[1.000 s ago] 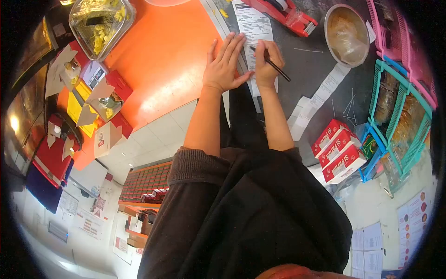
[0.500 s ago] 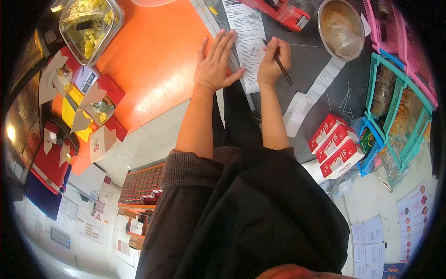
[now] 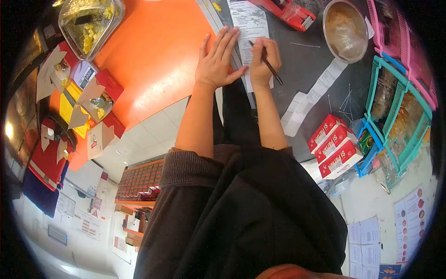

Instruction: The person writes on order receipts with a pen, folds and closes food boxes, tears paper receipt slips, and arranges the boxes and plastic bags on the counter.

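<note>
A long printed paper slip [image 3: 251, 23] lies on the dark counter, close to the metal strip that borders the orange surface. My left hand [image 3: 217, 63] is spread flat, fingers apart, across that strip and against the slip's left edge. In my right hand [image 3: 267, 60] is a slim black pen [image 3: 273, 70], its tip down on the lower half of the slip. The right hand covers part of the slip's lower right side. Another long white receipt [image 3: 320, 86] lies on the counter to the right of the pen.
A red tape dispenser [image 3: 290, 16] and a metal bowl [image 3: 346, 30] holding a plastic bag stand beyond the slip. Red-and-white boxes [image 3: 339, 160] and green baskets [image 3: 399, 111] are at right. Left, on the orange surface [image 3: 158, 56], sit a clear tray [image 3: 116, 21] and open cartons [image 3: 100, 139].
My right hand with the pen has moved left across the slip. The left hand stays nearly in place. The view has shifted slightly.
</note>
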A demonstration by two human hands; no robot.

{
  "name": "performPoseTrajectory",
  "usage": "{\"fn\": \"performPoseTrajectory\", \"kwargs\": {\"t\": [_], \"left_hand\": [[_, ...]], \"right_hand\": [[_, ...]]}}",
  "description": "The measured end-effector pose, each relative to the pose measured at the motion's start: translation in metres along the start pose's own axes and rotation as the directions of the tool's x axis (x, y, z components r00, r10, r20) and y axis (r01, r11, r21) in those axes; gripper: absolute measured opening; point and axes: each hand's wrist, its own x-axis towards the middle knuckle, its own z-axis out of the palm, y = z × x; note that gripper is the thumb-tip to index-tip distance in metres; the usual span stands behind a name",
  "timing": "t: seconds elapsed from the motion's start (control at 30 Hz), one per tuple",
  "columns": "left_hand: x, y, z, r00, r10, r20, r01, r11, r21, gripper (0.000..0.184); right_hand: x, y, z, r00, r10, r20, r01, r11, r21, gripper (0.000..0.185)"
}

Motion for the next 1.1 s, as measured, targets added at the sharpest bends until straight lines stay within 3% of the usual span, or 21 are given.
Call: {"fn": "performPoseTrajectory", "kwargs": {"t": [0.07, 0.2, 0.3, 0.4, 0.47, 0.5, 0.57, 0.7, 0.77, 0.83, 0.9, 0.93, 1.0, 1.03, 1.07, 1.1], "left_hand": [[-0.002, 0.0, 0.0, 1.0, -0.006, 0.0, 0.006, 1.0, -0.006, 0.088], [-0.001, 0.0, -0.001, 1.0, 0.001, 0.006, -0.001, 1.0, 0.004, 0.088], [0.0, -0.001, -0.001, 1.0, 0.001, 0.005, -0.001, 1.0, 0.007, 0.088], [-0.001, -0.001, 0.001, 1.0, 0.003, 0.0, -0.003, 1.0, 0.0, 0.088], [-0.002, -0.001, 0.002, 1.0, 0.003, -0.001, -0.003, 1.0, 0.002, 0.088], [-0.002, -0.001, 0.002, 1.0, 0.001, -0.005, -0.001, 1.0, -0.005, 0.087], [-0.001, -0.002, 0.002, 1.0, 0.001, -0.01, -0.001, 1.0, -0.01, 0.087], [-0.002, -0.002, 0.002, 1.0, 0.018, -0.009, -0.018, 1.0, 0.008, 0.088], [-0.001, -0.002, 0.001, 0.999, 0.037, -0.03, -0.036, 0.999, 0.036, 0.09], [-0.004, -0.005, 0.004, 0.999, 0.035, -0.035, -0.037, 0.998, -0.055, 0.089], [-0.005, -0.006, 0.007, 0.998, 0.045, -0.051, -0.048, 0.997, -0.06, 0.09], [-0.005, -0.007, 0.007, 0.997, 0.046, -0.054, -0.05, 0.996, -0.073, 0.091], [-0.007, -0.008, 0.004, 0.998, 0.043, -0.047, -0.05, 0.988, -0.148, 0.093], [-0.009, -0.012, 0.009, 0.998, 0.054, -0.045, -0.059, 0.992, -0.113, 0.094], [-0.009, -0.012, -0.001, 0.999, 0.039, -0.028, -0.045, 0.967, -0.252, 0.092], [-0.014, -0.018, 0.005, 0.986, 0.069, -0.153, -0.118, 0.933, -0.339, 0.085]], "right_hand": [[0.0, 0.001, 0.0, 0.995, 0.036, -0.089, -0.04, 0.998, -0.049, 0.013], [-0.003, -0.001, -0.001, 1.0, 0.006, -0.021, -0.006, 1.0, -0.02, 0.013], [-0.002, 0.0, -0.001, 0.99, 0.074, -0.121, -0.081, 0.995, -0.054, 0.014], [-0.004, -0.001, -0.001, 0.999, -0.035, -0.023, 0.034, 0.999, -0.041, 0.016], [-0.003, -0.002, 0.001, 0.981, 0.124, -0.149, -0.129, 0.991, -0.024, 0.017], [-0.004, -0.002, 0.0, 0.981, 0.124, -0.15, -0.129, 0.991, -0.021, 0.017], [-0.006, -0.002, -0.001, 0.999, 0.026, -0.045, -0.027, 0.999, -0.018, 0.02], [-0.003, 0.0, -0.005, 0.993, -0.024, -0.119, 0.013, 0.995, -0.094, 0.017], [-0.005, 0.005, -0.009, 0.931, 0.297, -0.214, -0.269, 0.951, 0.149, 0.012], [-0.006, 0.006, -0.023, 0.959, 0.234, -0.158, -0.217, 0.969, 0.122, 0.008], [-0.007, 0.007, -0.035, 0.983, -0.124, 0.137, 0.152, 0.962, -0.225, 0.024], [-0.012, 0.01, -0.04, 0.954, -0.106, 0.28, 0.183, 0.946, -0.267, 0.039], [-0.012, 0.007, -0.042, 0.919, -0.181, 0.351, 0.289, 0.914, -0.285, 0.044], [-0.012, 0.001, -0.041, 0.935, -0.125, 0.333, 0.23, 0.926, -0.298, 0.045], [-0.013, -0.011, -0.036, 0.945, -0.073, 0.32, 0.176, 0.936, -0.306, 0.047], [-0.016, -0.028, -0.03, 0.958, -0.082, 0.276, 0.173, 0.93, -0.324, 0.046]]}}
